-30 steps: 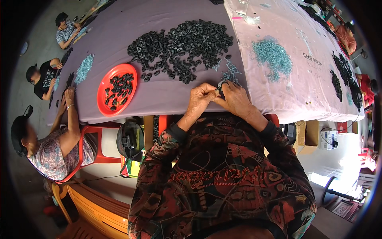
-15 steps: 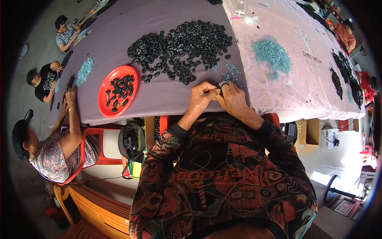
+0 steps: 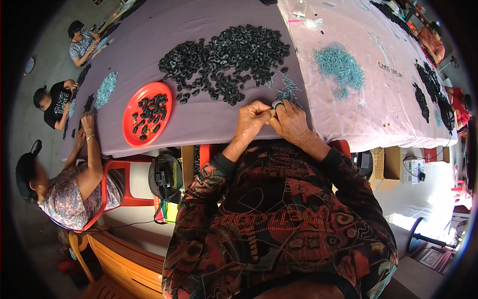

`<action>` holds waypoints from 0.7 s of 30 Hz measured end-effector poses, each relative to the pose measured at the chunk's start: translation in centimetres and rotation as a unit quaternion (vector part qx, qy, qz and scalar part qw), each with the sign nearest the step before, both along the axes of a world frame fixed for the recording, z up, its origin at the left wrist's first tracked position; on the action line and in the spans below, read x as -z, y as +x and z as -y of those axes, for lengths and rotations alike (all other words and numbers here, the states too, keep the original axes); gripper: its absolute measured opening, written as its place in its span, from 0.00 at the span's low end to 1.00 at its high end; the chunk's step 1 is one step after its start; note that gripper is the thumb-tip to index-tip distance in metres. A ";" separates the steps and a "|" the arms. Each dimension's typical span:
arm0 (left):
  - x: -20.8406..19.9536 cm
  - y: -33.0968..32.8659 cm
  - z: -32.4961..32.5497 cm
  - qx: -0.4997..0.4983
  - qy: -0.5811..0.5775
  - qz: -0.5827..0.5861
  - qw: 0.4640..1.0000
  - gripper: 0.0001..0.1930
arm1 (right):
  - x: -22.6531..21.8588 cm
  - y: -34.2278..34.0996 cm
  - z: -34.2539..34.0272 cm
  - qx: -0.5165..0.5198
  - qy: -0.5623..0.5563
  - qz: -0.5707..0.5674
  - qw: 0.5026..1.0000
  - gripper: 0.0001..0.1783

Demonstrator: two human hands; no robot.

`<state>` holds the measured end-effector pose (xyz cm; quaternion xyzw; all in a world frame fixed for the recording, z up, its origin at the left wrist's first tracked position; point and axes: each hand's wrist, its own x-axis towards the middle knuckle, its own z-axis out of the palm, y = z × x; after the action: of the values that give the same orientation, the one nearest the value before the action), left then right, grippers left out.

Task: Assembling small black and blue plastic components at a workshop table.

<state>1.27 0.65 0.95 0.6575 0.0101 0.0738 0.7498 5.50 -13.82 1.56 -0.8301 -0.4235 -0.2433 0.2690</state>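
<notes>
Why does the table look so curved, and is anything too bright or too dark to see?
Head view: the fisheye lens bends the table edge and blackens the corners; sunlight washes out the floor patch at right; the hands and black rings stay sharp and evenly lit.

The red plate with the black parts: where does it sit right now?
In the head view the red plate lies on the purple tablecloth, left of both hands, just below-left of the big pile of black rings, near the table's front edge.

Bare cloth (image 3: 209, 119) lies open between the red plate (image 3: 147, 114) and the hands; black rings (image 3: 229, 55) crowd beyond.
</notes>
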 end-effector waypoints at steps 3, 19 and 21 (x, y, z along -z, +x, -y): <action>0.2 0.0 -0.1 0.013 -0.022 0.001 1.000 0.02 | -0.1 0.1 0.0 -0.001 0.009 -0.018 1.000 0.19; -0.1 -0.3 -1.4 0.080 -0.070 0.010 0.994 0.08 | -1.0 0.0 0.1 -0.035 0.004 -0.031 0.999 0.20; 0.0 -0.3 -1.5 0.071 -0.093 -0.016 0.993 0.09 | -1.0 -0.1 0.2 -0.036 0.007 -0.037 0.999 0.20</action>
<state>0.96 2.19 0.93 0.5847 -0.0176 0.0089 0.8110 5.38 -14.00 2.59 -0.8207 -0.4413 -0.2057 0.2990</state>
